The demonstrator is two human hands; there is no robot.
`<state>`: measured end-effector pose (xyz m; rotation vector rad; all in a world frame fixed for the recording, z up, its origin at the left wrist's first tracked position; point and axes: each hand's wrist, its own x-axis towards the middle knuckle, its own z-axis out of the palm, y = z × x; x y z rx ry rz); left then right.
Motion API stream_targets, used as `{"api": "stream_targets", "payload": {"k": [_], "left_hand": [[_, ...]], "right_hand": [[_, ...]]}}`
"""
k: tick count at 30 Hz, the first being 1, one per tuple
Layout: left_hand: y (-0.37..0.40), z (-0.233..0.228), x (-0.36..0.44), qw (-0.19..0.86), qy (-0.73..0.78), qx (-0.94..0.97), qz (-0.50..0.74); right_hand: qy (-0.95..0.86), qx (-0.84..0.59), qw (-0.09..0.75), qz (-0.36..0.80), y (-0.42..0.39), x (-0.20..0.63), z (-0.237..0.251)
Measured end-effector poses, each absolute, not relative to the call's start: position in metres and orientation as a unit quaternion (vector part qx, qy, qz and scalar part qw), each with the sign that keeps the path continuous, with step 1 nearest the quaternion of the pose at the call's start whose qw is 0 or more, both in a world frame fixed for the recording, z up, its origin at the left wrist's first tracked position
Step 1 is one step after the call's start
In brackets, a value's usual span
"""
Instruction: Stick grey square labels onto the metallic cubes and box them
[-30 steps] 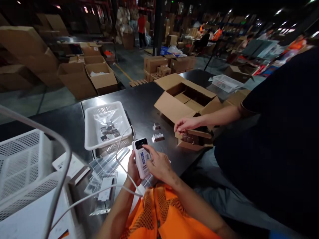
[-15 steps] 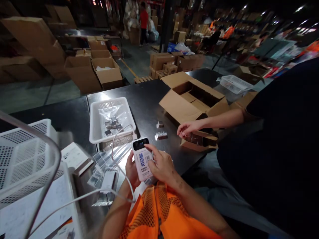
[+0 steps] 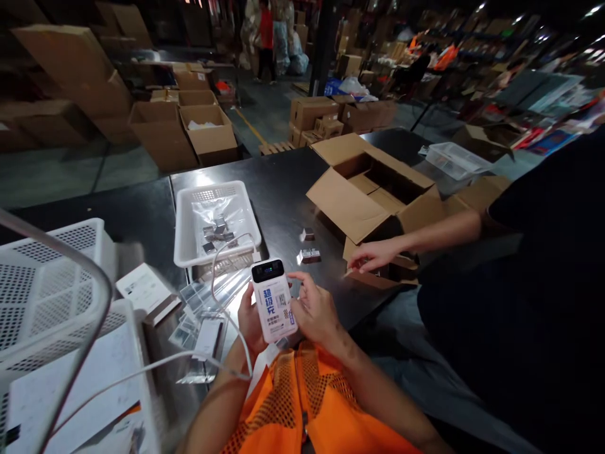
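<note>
A white power bank (image 3: 274, 309) with blue lettering and a dark display at its top stands tilted up in my left hand (image 3: 250, 321), whose fingers wrap its left side. A white cable (image 3: 215, 271) plugs in at its top end. Close by its right edge is my right hand (image 3: 314, 309), index finger stretched out and apart from the thumb; the thumb lies at the edge, and whether it touches I cannot tell. Below and left of the power bank lie clear plastic packs (image 3: 189, 321) and a white rectangular item (image 3: 207, 338) in clear packaging.
A white basket (image 3: 179, 243) holds small silvery pieces. More silvery blocks (image 3: 309, 255) lie on the dark table (image 3: 283, 183). An open carton (image 3: 350, 202) stands behind. At right, a co-worker's hand (image 3: 373, 255) reaches over a small box (image 3: 378, 280). White crates (image 3: 94, 252) and a grey metal tube (image 3: 101, 302) are at left.
My right index finger has come off the display to the power bank's right side. The co-worker's hand has moved down over the small box. The whole view has shifted slightly.
</note>
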<state>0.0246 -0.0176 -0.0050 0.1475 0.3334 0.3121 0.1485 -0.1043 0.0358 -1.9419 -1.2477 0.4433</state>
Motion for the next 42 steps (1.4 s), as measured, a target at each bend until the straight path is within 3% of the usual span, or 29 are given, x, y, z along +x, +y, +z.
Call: {"api": "stream_targets", "payload": {"k": [6, 34, 42], "left_hand": [[-0.018, -0.002, 0.021, 0.967, 0.192, 0.067, 0.155], [-0.008, 0.008, 0.030, 0.965, 0.217, -0.005, 0.145], [-0.005, -0.013, 0.046, 0.962, 0.215, 0.065, 0.156]], "right_hand": [[-0.450, -0.756, 0.426, 0.212, -0.107, 0.154, 0.031], [-0.417, -0.752, 0.447, 0.247, -0.112, 0.163, 0.013], [-0.376, -0.773, 0.449, 0.243, -0.125, 0.163, 0.008]]}}
